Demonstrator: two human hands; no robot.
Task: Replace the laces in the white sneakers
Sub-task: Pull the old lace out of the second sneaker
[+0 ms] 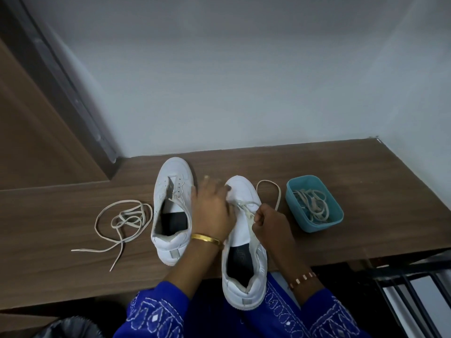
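Right now the right hand (267,219) is pinching the lace (246,211) where it is crossing the eyelets of the near sneaker (244,259), fingers curled tight round the strand, with a loop of that lace trailing off to the right over the desk (366,172). The left hand (212,208) is lying over the shoe's left flank near the toe, fingers spread fairly wide and seemingly steadying it rather than gripping; whether any finger is catching the lace I cannot tell. The sneaker is running with its long axis away from the person, heel hanging off the desk edge toward the lap, toe pointing at the wall (244,69), so the lace is sitting just ahead of the right hand, which is the nearer one for pulling it through. Beside it on the left, the other sneaker (170,211) is standing unlaced, a loose lace (122,220) lying coiled further left. A teal tub (314,203) of laces is sitting to the right. The desk is brown woodgrain, set against pale walls, a door (36,118) at left.
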